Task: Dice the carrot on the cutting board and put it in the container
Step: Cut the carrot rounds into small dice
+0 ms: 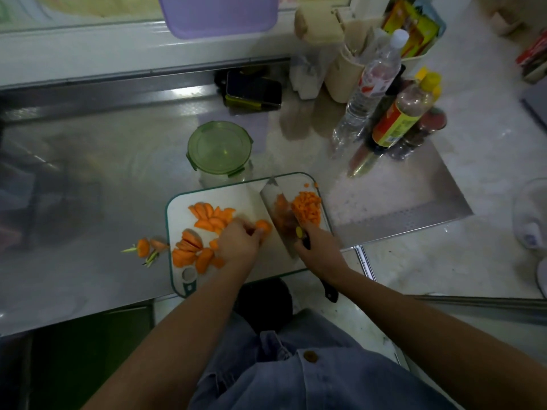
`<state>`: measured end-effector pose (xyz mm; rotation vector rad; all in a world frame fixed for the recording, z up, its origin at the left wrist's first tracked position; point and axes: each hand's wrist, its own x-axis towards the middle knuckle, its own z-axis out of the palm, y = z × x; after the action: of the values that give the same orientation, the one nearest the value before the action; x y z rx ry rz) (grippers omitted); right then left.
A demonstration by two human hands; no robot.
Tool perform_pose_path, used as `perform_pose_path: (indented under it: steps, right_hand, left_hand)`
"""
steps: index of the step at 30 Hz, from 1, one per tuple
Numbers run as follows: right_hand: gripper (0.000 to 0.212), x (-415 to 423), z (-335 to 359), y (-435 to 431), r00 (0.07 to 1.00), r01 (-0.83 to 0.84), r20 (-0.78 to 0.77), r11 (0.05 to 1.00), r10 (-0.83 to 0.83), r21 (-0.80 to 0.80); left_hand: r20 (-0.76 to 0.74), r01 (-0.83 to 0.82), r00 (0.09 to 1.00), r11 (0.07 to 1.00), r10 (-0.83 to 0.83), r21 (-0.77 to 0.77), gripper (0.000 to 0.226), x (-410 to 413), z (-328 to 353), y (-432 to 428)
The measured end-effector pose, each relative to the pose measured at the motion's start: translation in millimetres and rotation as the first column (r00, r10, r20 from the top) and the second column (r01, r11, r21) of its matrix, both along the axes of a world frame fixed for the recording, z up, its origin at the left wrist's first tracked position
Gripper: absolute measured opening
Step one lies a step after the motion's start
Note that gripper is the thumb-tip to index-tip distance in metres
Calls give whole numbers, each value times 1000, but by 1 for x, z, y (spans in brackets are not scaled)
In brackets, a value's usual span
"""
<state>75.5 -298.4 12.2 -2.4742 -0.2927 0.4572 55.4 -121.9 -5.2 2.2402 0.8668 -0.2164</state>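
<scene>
1. Presently, carrot tops (145, 247) lie on the desk (88, 187), just left of the cutting board (177, 208).
2. On the board's left half lie carrot slices (207, 220); the container (220, 149) stands beyond the far edge, lid on.
3. The left hand (236, 244) has its fingers curled onto a carrot piece (264, 226).
4. That piece lies just left of the cleaver (276, 208), whose blade runs away from the person; judged next for cutting.
5. A heap of diced carrot (307, 207) sits right of the blade.
6. The right hand (319, 250) has its fingers wrapped round the handle.
</scene>
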Motion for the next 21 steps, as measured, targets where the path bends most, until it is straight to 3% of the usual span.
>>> perform_pose_path:
  steps: [8, 13, 16, 21]
  right_hand:
    - [11, -10, -6, 7, 999, -41, 8, 999, 41, 20]
    - [11, -6, -4, 8, 999, -42, 16, 999, 41, 21]
    - [11, -4, -2, 7, 999, -40, 35, 999, 39, 20]
    - [8, -2, -1, 4, 998, -39, 41, 999, 37, 32]
  left_hand:
    - [96, 99, 990, 994, -103, 52, 34, -2, 0, -5]
    - [45, 254, 962, 940, -271, 226, 44, 1, 1, -8]
    - [57, 245, 962, 939, -266, 243, 32, 6, 3, -8]
    - [75, 143, 985, 977, -156, 159, 32, 9, -1, -4]
